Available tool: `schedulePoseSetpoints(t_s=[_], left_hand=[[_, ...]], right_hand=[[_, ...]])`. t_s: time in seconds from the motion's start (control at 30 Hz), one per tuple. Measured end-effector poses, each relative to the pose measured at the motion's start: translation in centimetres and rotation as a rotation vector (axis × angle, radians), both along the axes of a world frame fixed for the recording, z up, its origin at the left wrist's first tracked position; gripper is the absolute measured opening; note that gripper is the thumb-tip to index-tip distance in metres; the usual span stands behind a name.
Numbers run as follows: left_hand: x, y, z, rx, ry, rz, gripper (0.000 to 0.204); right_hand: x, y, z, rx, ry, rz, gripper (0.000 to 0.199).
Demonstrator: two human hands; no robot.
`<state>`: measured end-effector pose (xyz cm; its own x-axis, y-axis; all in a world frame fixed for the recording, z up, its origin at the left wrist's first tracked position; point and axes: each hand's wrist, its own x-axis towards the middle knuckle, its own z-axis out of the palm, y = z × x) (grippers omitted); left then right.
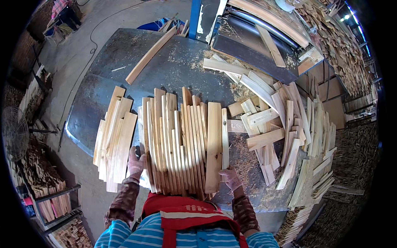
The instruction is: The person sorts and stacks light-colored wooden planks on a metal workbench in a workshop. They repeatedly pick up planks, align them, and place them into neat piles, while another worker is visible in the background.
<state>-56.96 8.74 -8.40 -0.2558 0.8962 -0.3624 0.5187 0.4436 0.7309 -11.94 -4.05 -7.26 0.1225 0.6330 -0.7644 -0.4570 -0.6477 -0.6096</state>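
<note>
Left hand point(135, 162) in a pink glove, fingers spread flat against the left edge of the central batch of wood slats point(182, 144), pressing rather than gripping. Right hand point(230, 177), also gloved, curled loosely at the batch's near right corner, fingertips touching the outermost thin slat point(224, 138); closed grip or mere push, cannot tell. Batch laid side by side at the near middle of the grey metal table point(173, 62), near ends overhanging the table's near edge, far ends ragged and uneven. Just left, apart by a narrow gap, a smaller fanned stack of slats point(113, 142), its near ends also past the table edge. To the right, a loose jumble of offcuts point(269, 124) with sawdust point(244, 159) between it and the batch, little free room there. Far half of the table mostly bare, 1 long curved strip point(149, 56) lying diagonally across it. Beyond, at far right, a dark machine bed point(252, 53) carrying 1 board. Concrete floor point(78, 53) open to the left, past the table's rounded edge.
</note>
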Motion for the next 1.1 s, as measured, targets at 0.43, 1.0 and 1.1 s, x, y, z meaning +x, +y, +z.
schedulePoseSetpoints(t_s=[0.43,1.0,1.1], left_hand=[[0.6,2.1,-5.2,-0.113,-0.466,0.031,0.06],[11.5,2.0,1.1,0.171,0.039,-0.311,0.075],[11.9,0.6,-6.9,0.391,0.204,-0.152,0.067]], right_hand=[[-5.7,4.3,2.5,0.124,-1.038,0.67,0.088],[0.9,12.1,-0.3,0.125,-1.044,0.689,0.065],[-0.5,12.4,-2.6,0.113,-0.82,0.626,0.061]])
